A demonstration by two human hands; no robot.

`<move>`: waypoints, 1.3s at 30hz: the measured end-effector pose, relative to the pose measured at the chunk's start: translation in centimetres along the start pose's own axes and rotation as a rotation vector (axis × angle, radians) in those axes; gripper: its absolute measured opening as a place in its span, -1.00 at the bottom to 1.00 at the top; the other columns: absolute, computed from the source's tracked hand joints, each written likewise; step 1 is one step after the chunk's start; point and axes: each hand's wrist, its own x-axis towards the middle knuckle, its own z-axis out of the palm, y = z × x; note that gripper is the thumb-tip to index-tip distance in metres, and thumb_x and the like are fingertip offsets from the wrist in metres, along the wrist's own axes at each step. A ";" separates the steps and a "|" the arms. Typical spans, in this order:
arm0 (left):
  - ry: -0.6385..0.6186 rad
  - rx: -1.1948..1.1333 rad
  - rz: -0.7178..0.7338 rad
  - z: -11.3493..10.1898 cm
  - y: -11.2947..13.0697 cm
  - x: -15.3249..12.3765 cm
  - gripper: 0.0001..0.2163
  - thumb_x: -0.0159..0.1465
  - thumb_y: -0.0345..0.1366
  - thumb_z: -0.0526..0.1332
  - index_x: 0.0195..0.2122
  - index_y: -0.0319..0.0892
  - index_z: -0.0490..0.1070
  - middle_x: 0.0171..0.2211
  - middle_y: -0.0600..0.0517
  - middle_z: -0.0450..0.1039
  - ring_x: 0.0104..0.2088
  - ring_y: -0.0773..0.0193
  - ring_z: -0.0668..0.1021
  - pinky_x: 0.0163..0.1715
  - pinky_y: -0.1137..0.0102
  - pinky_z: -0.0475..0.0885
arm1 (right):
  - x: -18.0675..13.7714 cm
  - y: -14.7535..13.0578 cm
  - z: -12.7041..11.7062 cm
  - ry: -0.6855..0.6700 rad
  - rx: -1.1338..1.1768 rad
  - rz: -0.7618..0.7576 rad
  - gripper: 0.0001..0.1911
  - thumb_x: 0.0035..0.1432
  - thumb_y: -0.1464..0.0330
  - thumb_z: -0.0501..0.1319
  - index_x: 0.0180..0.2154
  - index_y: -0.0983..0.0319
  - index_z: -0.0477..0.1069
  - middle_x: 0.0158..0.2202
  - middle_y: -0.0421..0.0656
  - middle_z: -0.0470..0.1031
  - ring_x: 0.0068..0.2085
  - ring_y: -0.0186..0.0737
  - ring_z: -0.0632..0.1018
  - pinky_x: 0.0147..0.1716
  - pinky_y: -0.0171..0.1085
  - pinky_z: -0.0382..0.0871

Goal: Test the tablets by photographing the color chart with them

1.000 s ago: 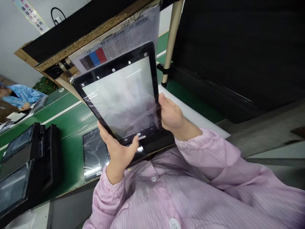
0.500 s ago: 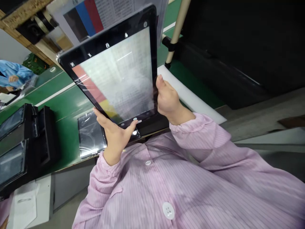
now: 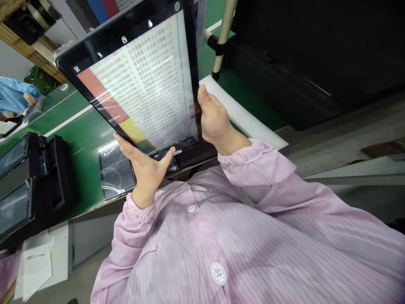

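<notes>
- the tablet [image 3: 139,80] is the largest thing in view, held up above the green bench [image 3: 85,131] with its screen tilted toward the camera; its top edge runs out of the frame, and the chart behind the tablet shows only as a blue and red scrap above it.
- the tablet's screen shows rows of tiny characters too small to read, with red and yellow blocks down its left edge.
- a second, film-wrapped tablet [image 3: 115,171] lies flat on the bench below the held tablet, partly hidden by the left hand.
- black trays [image 3: 34,177] to the left of the held tablet are cut off at the frame edge.
- the right hand [image 3: 213,122] is closed on the tablet's right edge, thumb on the front; the fingers behind it are hidden.
- the left hand [image 3: 144,166] grips the tablet's lower corner, thumb laid across the bottom bezel, fingers underneath.
- against a second ago, the tablet sits higher and closer, and its grey blur has sharpened into the chart's rows and colours; both grips are unchanged.
</notes>
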 end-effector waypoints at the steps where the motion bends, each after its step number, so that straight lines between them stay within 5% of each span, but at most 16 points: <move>1: 0.001 -0.001 0.001 0.0 0.0 0.0 0.31 -0.01 -0.04 0.55 0.47 -0.26 -0.46 0.50 -0.32 -0.60 0.49 -0.12 -0.36 0.46 0.01 -0.24 | 0.0 0.0 0.0 0.006 -0.018 0.012 -0.53 0.47 -0.04 -0.11 -0.16 0.12 0.38 -0.17 -0.19 0.59 0.18 -0.20 0.48 0.11 -0.20 0.51; 6: -0.007 0.011 0.027 0.0 -0.2 -0.1 0.31 0.01 -0.04 0.54 0.46 -0.24 -0.51 0.49 -0.32 -0.62 0.49 -0.11 -0.36 0.46 0.01 -0.25 | -0.1 -0.1 0.0 -0.013 0.004 0.015 -0.49 0.43 -0.10 -0.09 -0.21 0.13 0.36 -0.17 -0.19 0.58 0.13 -0.20 0.49 0.09 -0.20 0.51; 17: -0.016 0.039 0.052 0.2 -0.4 -0.1 0.36 0.00 0.00 0.54 0.45 -0.22 -0.58 0.48 -0.35 -0.68 0.48 -0.09 -0.43 0.45 -0.02 -0.30 | -0.2 -0.5 0.0 0.020 0.035 -0.034 -0.57 0.52 0.13 -0.11 -0.39 0.16 0.21 -0.30 -0.18 0.52 0.12 -0.24 0.48 0.17 -0.21 0.44; 26: -0.020 0.104 0.126 0.1 -0.3 -0.1 0.33 0.07 -0.04 0.52 0.43 -0.20 -0.65 0.47 -0.37 -0.70 0.47 -0.10 -0.46 0.44 0.02 -0.36 | 0.0 -0.7 0.2 0.039 0.129 -0.052 -0.57 0.48 0.19 0.06 -0.48 0.16 0.14 -0.43 -0.23 0.42 -0.01 -0.29 0.50 0.01 -0.34 0.45; 30: -0.009 0.103 0.148 0.1 -0.4 -0.1 0.31 0.08 -0.04 0.51 0.44 -0.19 -0.64 0.47 -0.36 -0.70 0.48 -0.08 -0.44 0.44 0.03 -0.39 | -0.1 -0.9 0.1 0.013 0.190 -0.114 -0.52 0.49 0.32 0.02 -0.54 0.17 -0.01 -0.46 -0.25 0.40 -0.04 -0.34 0.50 -0.03 -0.38 0.44; 39: 0.026 0.061 0.186 0.0 -0.5 -0.1 0.25 0.13 0.07 0.45 0.46 -0.26 -0.56 0.48 -0.35 -0.68 0.48 -0.11 -0.41 0.44 0.04 -0.40 | -0.4 -1.9 0.3 0.001 0.080 -0.066 -0.53 0.51 0.33 -0.03 -0.53 0.17 0.03 -0.44 -0.27 0.45 -0.01 -0.38 0.51 0.04 -0.37 0.46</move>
